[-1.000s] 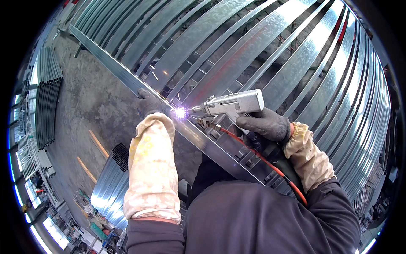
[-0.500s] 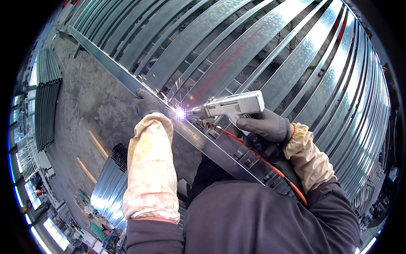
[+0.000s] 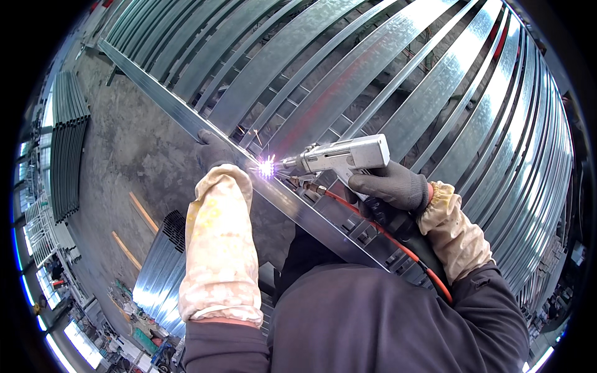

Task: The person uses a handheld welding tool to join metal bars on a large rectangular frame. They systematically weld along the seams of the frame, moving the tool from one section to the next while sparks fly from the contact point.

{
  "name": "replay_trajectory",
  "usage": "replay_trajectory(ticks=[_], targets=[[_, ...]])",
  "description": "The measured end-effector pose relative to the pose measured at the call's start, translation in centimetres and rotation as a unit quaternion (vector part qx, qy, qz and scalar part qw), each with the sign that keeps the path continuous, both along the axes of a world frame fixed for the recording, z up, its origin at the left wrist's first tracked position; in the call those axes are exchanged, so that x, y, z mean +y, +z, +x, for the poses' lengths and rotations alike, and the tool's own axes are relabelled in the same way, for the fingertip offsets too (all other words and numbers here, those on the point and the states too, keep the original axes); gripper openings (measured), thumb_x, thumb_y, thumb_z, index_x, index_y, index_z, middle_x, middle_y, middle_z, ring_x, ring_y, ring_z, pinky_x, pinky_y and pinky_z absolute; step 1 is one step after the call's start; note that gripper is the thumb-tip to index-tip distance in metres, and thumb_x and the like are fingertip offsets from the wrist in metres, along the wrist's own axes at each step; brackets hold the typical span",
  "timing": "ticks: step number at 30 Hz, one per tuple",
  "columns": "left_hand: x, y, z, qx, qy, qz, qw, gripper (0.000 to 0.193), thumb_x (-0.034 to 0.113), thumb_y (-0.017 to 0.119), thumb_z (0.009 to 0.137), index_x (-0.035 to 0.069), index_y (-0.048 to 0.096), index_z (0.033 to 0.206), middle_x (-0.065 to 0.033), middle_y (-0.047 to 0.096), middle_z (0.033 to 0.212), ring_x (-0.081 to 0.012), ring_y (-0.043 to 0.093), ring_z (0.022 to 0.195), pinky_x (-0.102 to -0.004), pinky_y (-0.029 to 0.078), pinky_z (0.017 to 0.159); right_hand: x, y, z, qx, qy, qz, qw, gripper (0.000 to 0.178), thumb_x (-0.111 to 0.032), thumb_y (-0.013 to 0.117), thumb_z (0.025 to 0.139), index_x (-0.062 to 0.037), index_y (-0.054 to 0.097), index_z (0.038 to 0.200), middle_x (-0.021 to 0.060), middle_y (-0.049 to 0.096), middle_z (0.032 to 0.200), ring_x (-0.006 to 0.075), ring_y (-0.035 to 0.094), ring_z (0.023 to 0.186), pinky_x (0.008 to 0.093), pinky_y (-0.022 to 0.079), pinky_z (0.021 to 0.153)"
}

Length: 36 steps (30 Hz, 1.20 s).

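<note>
My right hand [image 3: 398,185], in a grey glove, is wrapped round the grip of a silver handheld welding gun [image 3: 348,154]. Its nozzle points left at a bright violet-white weld spot with short sparks, on the inner edge of a long galvanized steel rail [image 3: 305,219]. An orange hose [image 3: 398,244] and a thick black cable run from the gun back past my right forearm. Beyond the weld spot, my gloved left hand [image 3: 214,151] is closed over the rail's outer edge; some of its fingers are hidden. Pale protective sleeves cover both forearms.
Many long galvanized slats [image 3: 323,112], wide and narrow, join the rail and stretch away to the upper right. Bundled steel tubes [image 3: 163,267] lie on the concrete floor [image 3: 134,146] at left, near two wooden strips [image 3: 143,212]. Another profile stack [image 3: 67,149] stands farther left.
The spray of sparks has become shorter, while the weld glow stays at the gun's nozzle. The slats sit slightly farther left in view. Both hands keep their holds.
</note>
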<state>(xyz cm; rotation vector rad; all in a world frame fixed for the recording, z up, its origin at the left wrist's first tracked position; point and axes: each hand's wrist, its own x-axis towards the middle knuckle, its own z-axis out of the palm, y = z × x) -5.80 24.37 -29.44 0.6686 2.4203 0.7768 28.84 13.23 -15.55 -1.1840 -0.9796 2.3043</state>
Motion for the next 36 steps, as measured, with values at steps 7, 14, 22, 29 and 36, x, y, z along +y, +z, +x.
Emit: replay_trajectory(ticks=[7,14,22,29,36], targets=[[0.0,-0.2,-1.1,-0.037,0.007,0.032,0.999,0.072,0.051,0.035,0.101,-0.013,0.055,0.126,-0.0335,0.062,0.122,-0.0467,0.06,0.116,-0.0483,0.048,0.099,-0.3,0.2,-0.2,-0.009,0.003,-0.013,1.0,0.05,-0.033,0.066,0.095,0.0014,0.053,0.129,0.0073,0.064,0.089,0.0115,0.062,0.065,0.0256,0.051,0.058],[-0.1,0.6,0.0,0.002,0.021,0.006,1.0,0.072,0.052,0.035,0.101,-0.012,0.053,0.129,-0.034,0.06,0.124,-0.0462,0.059,0.117,-0.0486,0.048,0.1,-0.6,-0.2,0.0,-0.011,0.002,0.011,1.0,0.053,-0.036,0.066,0.095,0.0017,0.053,0.13,0.0085,0.066,0.089,0.0111,0.062,0.065,0.0248,0.051,0.056],[-0.3,2.8,1.9,0.01,0.008,0.009,1.0,0.072,0.051,0.035,0.101,-0.013,0.053,0.129,-0.0336,0.06,0.126,-0.0466,0.059,0.117,-0.048,0.048,0.1,-0.9,0.4,0.6,-0.029,0.003,-0.026,0.999,0.051,-0.033,0.066,0.095,0.0015,0.053,0.131,0.006,0.064,0.09,0.0095,0.062,0.07,0.0263,0.052,0.061],[0.1,0.5,-0.4,0.021,0.008,-0.026,0.999,0.072,0.051,0.035,0.101,-0.014,0.054,0.125,-0.034,0.062,0.121,-0.0462,0.06,0.116,-0.0472,0.048,0.099,-1.1,0.1,0.6,-0.017,0.006,-0.003,1.0,0.05,-0.031,0.065,0.096,0.0013,0.054,0.133,0.0054,0.064,0.091,0.01,0.061,0.075,0.0276,0.052,0.065],[0.1,2.0,0.9,-0.005,0.007,-0.018,1.0,0.073,0.051,0.035,0.101,-0.014,0.05,0.13,-0.034,0.059,0.126,-0.0451,0.059,0.119,-0.0466,0.048,0.101,-1.4,-0.2,1.0,-0.027,0.01,0.02,0.999,0.045,-0.031,0.065,0.096,0.0019,0.057,0.126,0.0044,0.063,0.092,0.0095,0.06,0.077,0.0275,0.052,0.068]])
